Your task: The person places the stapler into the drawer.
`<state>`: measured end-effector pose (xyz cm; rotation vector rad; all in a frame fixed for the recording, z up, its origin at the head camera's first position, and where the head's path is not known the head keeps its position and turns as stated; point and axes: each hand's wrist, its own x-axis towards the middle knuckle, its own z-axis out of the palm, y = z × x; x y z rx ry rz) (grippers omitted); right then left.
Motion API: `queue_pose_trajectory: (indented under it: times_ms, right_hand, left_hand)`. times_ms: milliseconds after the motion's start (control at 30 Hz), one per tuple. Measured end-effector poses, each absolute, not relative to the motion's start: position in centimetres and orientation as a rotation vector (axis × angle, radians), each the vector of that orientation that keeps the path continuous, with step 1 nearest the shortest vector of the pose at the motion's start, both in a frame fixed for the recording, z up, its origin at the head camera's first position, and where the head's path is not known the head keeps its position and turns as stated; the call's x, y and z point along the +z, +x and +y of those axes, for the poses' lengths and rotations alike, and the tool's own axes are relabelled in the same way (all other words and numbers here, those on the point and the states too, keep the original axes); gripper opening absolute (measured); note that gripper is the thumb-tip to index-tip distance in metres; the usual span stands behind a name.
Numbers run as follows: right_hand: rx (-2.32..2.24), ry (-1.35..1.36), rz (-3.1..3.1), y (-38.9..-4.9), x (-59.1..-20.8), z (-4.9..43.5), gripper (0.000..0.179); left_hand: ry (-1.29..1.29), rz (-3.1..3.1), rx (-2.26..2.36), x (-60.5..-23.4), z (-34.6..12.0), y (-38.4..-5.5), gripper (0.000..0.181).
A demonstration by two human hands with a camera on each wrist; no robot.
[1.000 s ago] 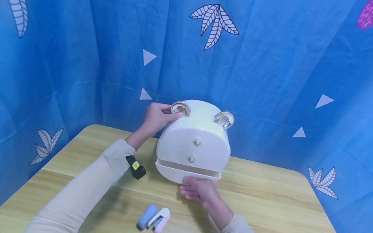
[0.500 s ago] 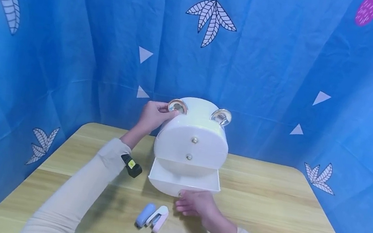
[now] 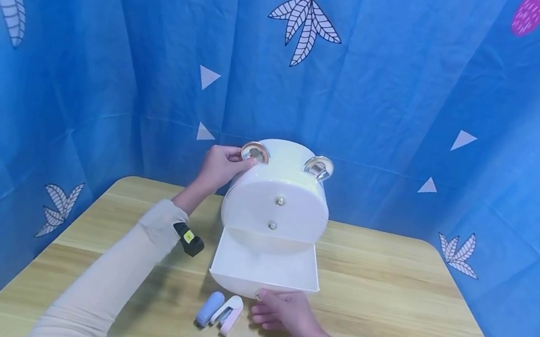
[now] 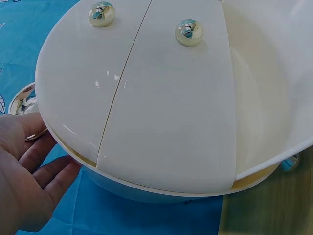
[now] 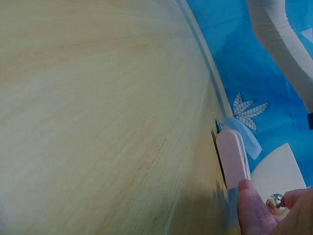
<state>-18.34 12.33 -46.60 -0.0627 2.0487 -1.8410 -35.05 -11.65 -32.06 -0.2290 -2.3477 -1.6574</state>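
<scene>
A white rounded drawer box (image 3: 254,206) with two shiny ear shapes stands at the back of the table in the head view. Its bottom drawer (image 3: 264,260) is pulled far out, and the inside looks bare. My left hand (image 3: 220,167) holds the box by its left ear (image 3: 252,149), thumb in front. In the left wrist view, fingertips of that hand (image 4: 29,171) touch the box's side. My right hand (image 3: 288,315) pinches the round gold drawer knob (image 5: 276,201) between thumb and finger, the other fingers lying below it. The upper two drawers are closed.
Left of my right hand, a pink and white stapler (image 3: 228,315) lies beside a blue-purple rounded object (image 3: 210,309), just in front of the drawer. A blue patterned curtain (image 3: 389,93) hangs behind the wooden table (image 3: 386,300).
The bottom drawer has slid out toward me from a narrow gap, my right hand moving with its knob. My left hand stays on the ear. The view has shifted slightly.
</scene>
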Motion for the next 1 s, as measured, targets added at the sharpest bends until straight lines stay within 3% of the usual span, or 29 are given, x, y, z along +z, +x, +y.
queue_pose_trajectory:
  times_ms: [400,500,667,800,1000]
  right_hand:
    - [-1.658,-0.221,2.088,-18.2,-45.5,12.9,0.036]
    - [-1.565,-0.472,2.159,-18.2,-44.6,12.9,0.028]
    - [-1.268,-1.170,2.414,-18.6,-42.5,12.2,0.016]
    - [-0.851,-1.568,2.600,-18.4,-41.1,10.8,0.023]
    - [-0.173,-1.853,2.683,-17.9,-40.7,8.9,0.039]
  left_hand:
    - [-0.223,-2.360,-1.652,-31.9,-11.9,-35.0,0.039]
    - [-0.218,-2.367,-1.641,-31.9,-11.9,-35.0,0.039]
    - [-0.212,-2.375,-1.639,-31.8,-11.9,-34.9,0.039]
    - [-0.208,-2.373,-1.650,-31.8,-11.9,-34.9,0.041]
    - [-0.209,-2.361,-1.674,-31.7,-11.9,-34.9,0.041]
